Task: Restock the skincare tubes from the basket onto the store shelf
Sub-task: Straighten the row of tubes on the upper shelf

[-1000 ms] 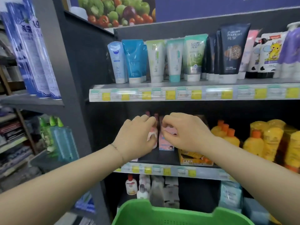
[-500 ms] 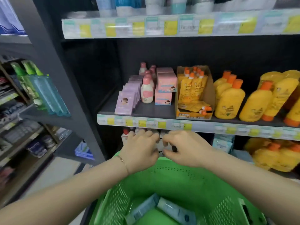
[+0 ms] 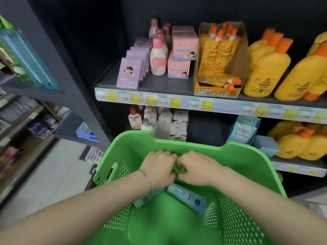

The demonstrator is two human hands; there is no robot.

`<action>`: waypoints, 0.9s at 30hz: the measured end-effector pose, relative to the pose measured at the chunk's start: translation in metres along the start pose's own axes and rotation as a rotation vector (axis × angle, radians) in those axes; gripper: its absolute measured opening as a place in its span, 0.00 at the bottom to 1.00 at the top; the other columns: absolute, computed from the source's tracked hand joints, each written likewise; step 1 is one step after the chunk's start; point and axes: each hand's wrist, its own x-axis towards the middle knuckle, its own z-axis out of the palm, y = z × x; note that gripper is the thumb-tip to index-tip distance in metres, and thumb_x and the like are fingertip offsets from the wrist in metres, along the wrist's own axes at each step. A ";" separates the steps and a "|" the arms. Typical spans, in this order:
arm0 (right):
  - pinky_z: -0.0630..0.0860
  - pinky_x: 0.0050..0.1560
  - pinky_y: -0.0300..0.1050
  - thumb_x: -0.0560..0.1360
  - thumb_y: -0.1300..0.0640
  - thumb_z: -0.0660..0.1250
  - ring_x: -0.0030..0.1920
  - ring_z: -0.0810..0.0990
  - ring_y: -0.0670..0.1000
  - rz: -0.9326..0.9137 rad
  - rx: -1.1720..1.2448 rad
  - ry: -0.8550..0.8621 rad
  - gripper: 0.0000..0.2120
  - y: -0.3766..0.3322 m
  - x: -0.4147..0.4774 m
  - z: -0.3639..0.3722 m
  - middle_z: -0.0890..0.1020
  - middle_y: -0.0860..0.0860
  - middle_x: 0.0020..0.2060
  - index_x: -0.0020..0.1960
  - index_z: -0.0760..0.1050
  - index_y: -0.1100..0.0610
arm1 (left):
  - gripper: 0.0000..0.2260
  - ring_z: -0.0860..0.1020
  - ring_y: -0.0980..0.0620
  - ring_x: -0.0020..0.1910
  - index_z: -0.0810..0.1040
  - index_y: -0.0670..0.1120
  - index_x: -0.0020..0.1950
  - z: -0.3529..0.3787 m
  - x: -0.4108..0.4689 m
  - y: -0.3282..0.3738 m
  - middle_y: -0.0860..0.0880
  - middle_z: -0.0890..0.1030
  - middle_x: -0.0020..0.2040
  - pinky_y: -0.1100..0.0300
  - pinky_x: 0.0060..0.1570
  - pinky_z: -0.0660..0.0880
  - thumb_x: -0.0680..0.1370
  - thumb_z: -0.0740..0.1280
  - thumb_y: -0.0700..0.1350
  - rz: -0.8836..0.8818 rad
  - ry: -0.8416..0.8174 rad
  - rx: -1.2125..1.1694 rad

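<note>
Inside the green basket [image 3: 247, 156], two pale blue skincare tubes lie on the bottom. One tube [image 3: 187, 198] points down to the right, and the other tube [image 3: 146, 198] is partly hidden under my left wrist. My left hand [image 3: 159, 167] and my right hand [image 3: 196, 168] hover side by side just above the tubes' upper ends. Both have their fingers curled under, and nothing shows in either. The fingertips are hidden.
Past the basket stands a dark store shelf [image 3: 164, 84] with purple boxes [image 3: 129, 73], a pink-capped bottle [image 3: 158, 59], pink boxes [image 3: 184, 48], an orange pouch carton [image 3: 219, 55] and yellow bottles [image 3: 267, 71]. A lower shelf holds small bottles and boxes. A grey upright [image 3: 53, 55] stands at the left.
Both hands came down from the middle shelf, past the basket's rim, into the basket. The view tilted downward and the top shelf of tubes left the frame.
</note>
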 end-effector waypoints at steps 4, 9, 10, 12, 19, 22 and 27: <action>0.78 0.46 0.49 0.73 0.54 0.64 0.46 0.79 0.56 0.029 0.043 -0.111 0.11 0.008 0.007 0.011 0.80 0.53 0.46 0.53 0.77 0.55 | 0.17 0.75 0.45 0.58 0.72 0.48 0.62 0.031 0.019 0.001 0.46 0.77 0.58 0.52 0.54 0.70 0.75 0.63 0.52 -0.066 -0.178 0.019; 0.78 0.47 0.50 0.75 0.53 0.63 0.47 0.78 0.56 0.042 0.029 -0.152 0.14 0.012 0.013 0.017 0.76 0.51 0.44 0.59 0.75 0.55 | 0.15 0.76 0.45 0.56 0.72 0.47 0.60 0.070 0.029 -0.005 0.45 0.76 0.57 0.53 0.51 0.72 0.76 0.63 0.51 -0.123 -0.302 -0.051; 0.78 0.48 0.51 0.75 0.53 0.63 0.47 0.78 0.56 0.040 0.013 -0.157 0.14 0.013 0.014 0.019 0.76 0.51 0.44 0.59 0.74 0.55 | 0.15 0.76 0.44 0.56 0.72 0.47 0.61 0.078 0.027 -0.007 0.45 0.76 0.58 0.53 0.51 0.72 0.76 0.63 0.50 -0.122 -0.303 -0.089; 0.78 0.49 0.52 0.75 0.53 0.62 0.50 0.78 0.57 0.045 -0.023 -0.164 0.15 0.016 0.015 0.020 0.77 0.54 0.49 0.60 0.73 0.55 | 0.15 0.75 0.44 0.56 0.71 0.46 0.63 0.093 0.023 -0.011 0.44 0.75 0.59 0.52 0.54 0.73 0.77 0.62 0.49 -0.126 -0.331 -0.125; 0.78 0.50 0.54 0.76 0.53 0.61 0.52 0.78 0.57 0.047 -0.075 -0.205 0.15 0.021 0.019 0.027 0.78 0.55 0.55 0.61 0.72 0.56 | 0.20 0.75 0.44 0.57 0.66 0.44 0.70 0.127 0.008 -0.025 0.43 0.74 0.60 0.53 0.55 0.73 0.78 0.61 0.45 -0.162 -0.649 0.007; 0.78 0.50 0.53 0.77 0.51 0.61 0.52 0.78 0.57 0.048 -0.074 -0.220 0.15 0.021 0.020 0.027 0.77 0.55 0.55 0.61 0.72 0.56 | 0.18 0.77 0.49 0.44 0.68 0.42 0.69 0.137 0.006 -0.030 0.46 0.75 0.48 0.60 0.43 0.77 0.79 0.60 0.41 -0.216 -0.719 -0.044; 0.79 0.49 0.53 0.78 0.51 0.60 0.49 0.79 0.56 0.045 -0.066 -0.237 0.15 0.020 0.020 0.028 0.78 0.54 0.54 0.61 0.72 0.55 | 0.23 0.72 0.56 0.33 0.61 0.43 0.73 0.149 0.002 -0.035 0.49 0.70 0.41 0.66 0.31 0.72 0.78 0.61 0.40 -0.272 -0.793 -0.093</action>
